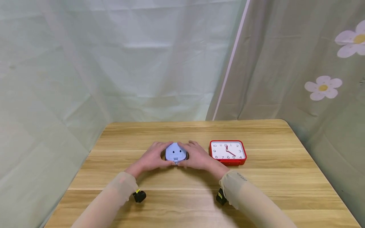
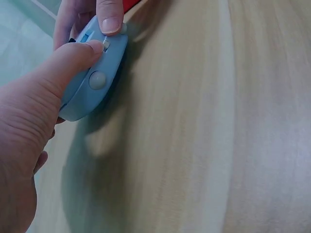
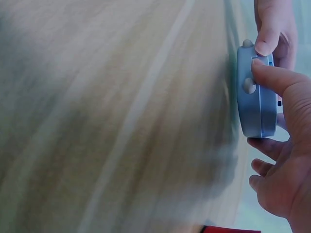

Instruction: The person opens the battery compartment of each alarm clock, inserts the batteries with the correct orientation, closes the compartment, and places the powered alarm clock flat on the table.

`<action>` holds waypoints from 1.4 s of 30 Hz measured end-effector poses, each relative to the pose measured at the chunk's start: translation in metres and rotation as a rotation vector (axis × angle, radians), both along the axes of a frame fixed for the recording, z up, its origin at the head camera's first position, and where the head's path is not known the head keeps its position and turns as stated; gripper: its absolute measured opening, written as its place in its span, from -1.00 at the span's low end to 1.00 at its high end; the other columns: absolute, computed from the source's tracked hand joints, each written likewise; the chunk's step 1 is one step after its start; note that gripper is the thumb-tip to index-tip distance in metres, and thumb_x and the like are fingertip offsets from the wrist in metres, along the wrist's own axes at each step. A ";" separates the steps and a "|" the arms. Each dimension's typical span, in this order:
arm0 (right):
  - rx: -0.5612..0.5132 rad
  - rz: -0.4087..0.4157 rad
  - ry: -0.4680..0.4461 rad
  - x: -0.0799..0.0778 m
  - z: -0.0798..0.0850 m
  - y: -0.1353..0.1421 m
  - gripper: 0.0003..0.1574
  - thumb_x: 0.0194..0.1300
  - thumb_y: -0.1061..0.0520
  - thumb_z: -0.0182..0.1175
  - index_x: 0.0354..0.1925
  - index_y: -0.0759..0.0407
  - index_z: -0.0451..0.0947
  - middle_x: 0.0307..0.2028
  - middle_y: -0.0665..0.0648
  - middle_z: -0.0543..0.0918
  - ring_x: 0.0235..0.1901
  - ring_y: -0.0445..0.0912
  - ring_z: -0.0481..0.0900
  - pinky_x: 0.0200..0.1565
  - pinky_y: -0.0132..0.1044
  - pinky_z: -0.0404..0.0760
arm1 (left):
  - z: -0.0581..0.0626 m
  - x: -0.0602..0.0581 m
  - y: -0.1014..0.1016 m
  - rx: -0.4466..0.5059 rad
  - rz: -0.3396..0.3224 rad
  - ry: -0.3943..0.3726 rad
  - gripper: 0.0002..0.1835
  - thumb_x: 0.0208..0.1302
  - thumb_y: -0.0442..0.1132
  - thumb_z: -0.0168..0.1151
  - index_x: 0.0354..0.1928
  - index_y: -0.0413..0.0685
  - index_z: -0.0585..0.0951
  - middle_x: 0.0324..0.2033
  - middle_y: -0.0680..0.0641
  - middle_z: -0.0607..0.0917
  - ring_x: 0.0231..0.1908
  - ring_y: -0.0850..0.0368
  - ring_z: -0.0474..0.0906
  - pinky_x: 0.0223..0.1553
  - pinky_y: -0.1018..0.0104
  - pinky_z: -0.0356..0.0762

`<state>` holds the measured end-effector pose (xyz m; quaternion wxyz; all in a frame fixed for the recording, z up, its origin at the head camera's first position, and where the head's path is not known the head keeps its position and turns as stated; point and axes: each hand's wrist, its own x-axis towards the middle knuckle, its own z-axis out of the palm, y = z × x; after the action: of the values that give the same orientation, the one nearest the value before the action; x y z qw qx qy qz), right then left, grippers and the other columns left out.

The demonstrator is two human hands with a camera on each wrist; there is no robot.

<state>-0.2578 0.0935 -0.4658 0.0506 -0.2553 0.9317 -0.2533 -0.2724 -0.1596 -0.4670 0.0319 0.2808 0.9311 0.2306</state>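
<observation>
Both hands hold a small light-blue rounded case [image 1: 176, 153] over the table, one at each side. Two black dots mark its upper face, and a small latch sits on the edge toward the person. My left hand [image 1: 155, 155] grips the left side, its thumb [image 2: 82, 56] at the latch. From the right, my right hand [image 1: 197, 155] grips it the same way, thumb [image 3: 277, 77] on the front edge by the latch. Round whitish knobs [image 2: 97, 80] stick out of the case's side. Fingers behind the case are partly hidden.
A red-framed clock [image 1: 228, 152] with a white face lies tilted back just right of the right hand. Wood-grain table [image 1: 182, 202] spreads beneath. Pale curtains [image 1: 171, 63] hang behind the table. Small black wrist cameras [image 1: 139, 196] are strapped under both sleeves.
</observation>
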 end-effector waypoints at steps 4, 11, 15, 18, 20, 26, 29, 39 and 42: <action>-0.004 -0.004 0.005 0.000 0.007 0.000 0.17 0.20 -0.38 0.40 0.60 -0.12 0.15 0.46 0.15 0.36 0.52 0.16 0.07 0.41 0.13 0.20 | 0.008 0.000 0.000 0.017 0.009 0.007 0.11 0.05 0.47 0.40 0.55 0.04 0.31 0.34 -0.04 0.49 0.29 -0.03 0.31 0.23 -0.12 0.37; -0.023 0.006 0.027 0.002 0.017 -0.001 0.22 0.16 -0.37 0.43 0.60 -0.06 0.14 0.43 0.15 0.40 0.49 0.16 0.13 0.39 0.11 0.25 | 0.019 0.004 0.000 0.033 0.015 0.003 0.11 0.04 0.45 0.43 0.55 0.05 0.31 0.36 -0.05 0.48 0.30 -0.05 0.30 0.23 -0.17 0.36; -0.058 -0.003 0.002 0.002 0.019 -0.001 0.32 0.11 -0.34 0.49 0.62 0.02 0.09 0.41 0.20 0.40 0.43 0.12 0.22 0.34 0.06 0.32 | 0.022 0.006 0.001 0.032 0.016 0.004 0.10 0.04 0.43 0.44 0.55 0.07 0.31 0.36 -0.05 0.47 0.30 -0.05 0.30 0.23 -0.18 0.36; -0.094 -0.008 -0.039 0.002 0.020 0.000 0.40 0.04 -0.29 0.55 0.62 0.09 0.05 0.40 0.23 0.40 0.38 0.10 0.27 0.30 0.02 0.36 | 0.024 0.007 0.003 0.022 0.013 0.010 0.10 0.02 0.43 0.45 0.55 0.10 0.32 0.35 -0.05 0.47 0.30 -0.05 0.30 0.23 -0.19 0.37; -0.122 -0.007 -0.061 0.002 0.021 0.000 0.41 0.00 -0.24 0.58 0.60 0.15 0.09 0.36 0.23 0.43 0.34 0.11 0.30 0.27 0.02 0.38 | 0.025 0.008 0.004 0.015 0.006 0.011 0.11 0.01 0.44 0.45 0.55 0.11 0.32 0.35 -0.06 0.47 0.30 -0.05 0.30 0.23 -0.19 0.37; -0.175 -0.018 -0.095 0.001 0.021 0.001 0.32 -0.10 -0.17 0.63 0.51 0.13 0.25 0.20 0.14 0.50 0.19 0.04 0.38 0.16 -0.04 0.44 | 0.030 0.010 0.006 0.003 -0.012 -0.010 0.17 -0.02 0.48 0.44 0.59 0.14 0.25 0.39 -0.08 0.43 0.35 -0.07 0.26 0.28 -0.21 0.32; -0.201 -0.026 -0.110 0.002 0.021 0.002 0.31 -0.10 -0.16 0.64 0.51 0.11 0.25 0.19 0.12 0.51 0.16 0.02 0.39 0.15 -0.03 0.44 | 0.032 0.011 0.005 0.020 -0.020 -0.044 0.25 -0.05 0.44 0.49 0.63 0.18 0.12 0.44 -0.10 0.37 0.39 -0.09 0.21 0.32 -0.24 0.27; -0.338 -0.088 -0.200 0.002 0.020 0.007 0.32 -0.08 -0.13 0.66 0.53 0.05 0.22 0.33 0.14 0.44 0.28 0.05 0.36 0.26 0.12 0.37 | 0.029 0.015 -0.004 0.174 -0.012 -0.146 0.35 -0.02 0.13 0.65 0.66 0.20 -0.10 0.51 -0.14 0.24 0.51 -0.16 -0.01 0.40 -0.36 0.02; -0.393 -0.090 -0.224 0.001 0.019 0.008 0.33 -0.07 -0.10 0.66 0.54 0.09 0.21 0.35 0.13 0.44 0.30 0.04 0.37 0.29 0.12 0.35 | 0.026 0.016 -0.005 0.214 0.011 -0.149 0.32 -0.01 0.11 0.65 0.66 0.22 -0.06 0.51 -0.10 0.24 0.50 -0.15 0.00 0.39 -0.36 0.04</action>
<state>-0.2565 0.1019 -0.4466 0.0915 -0.1889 0.8634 -0.4587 -0.2565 -0.1647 -0.4406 0.0695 0.2597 0.8978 0.3489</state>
